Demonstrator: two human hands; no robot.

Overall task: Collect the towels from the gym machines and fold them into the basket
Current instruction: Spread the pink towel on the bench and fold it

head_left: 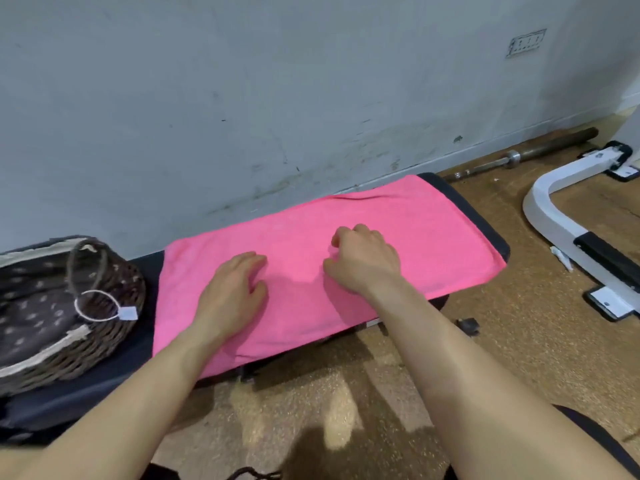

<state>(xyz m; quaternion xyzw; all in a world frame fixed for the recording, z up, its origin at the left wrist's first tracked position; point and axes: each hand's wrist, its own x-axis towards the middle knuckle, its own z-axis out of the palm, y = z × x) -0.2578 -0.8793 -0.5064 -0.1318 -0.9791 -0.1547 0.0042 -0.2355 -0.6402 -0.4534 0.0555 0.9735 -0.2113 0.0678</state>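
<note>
A bright pink towel (408,233) lies spread flat over a dark padded bench (485,220) beside the wall. My left hand (235,289) rests palm down on the towel's near middle, fingers loosely bent. My right hand (363,258) sits on the towel a little further right, its fingers curled down against the cloth; whether it pinches the fabric is unclear. A dark wicker basket (114,327) with a patterned lining, a handle and a white tag stands on the bench's left end, next to the towel.
A grey scuffed wall (277,98) runs behind the bench. A barbell bar (526,154) lies on the brown floor along the wall at right. A white machine frame (554,209) with black feet stands at far right.
</note>
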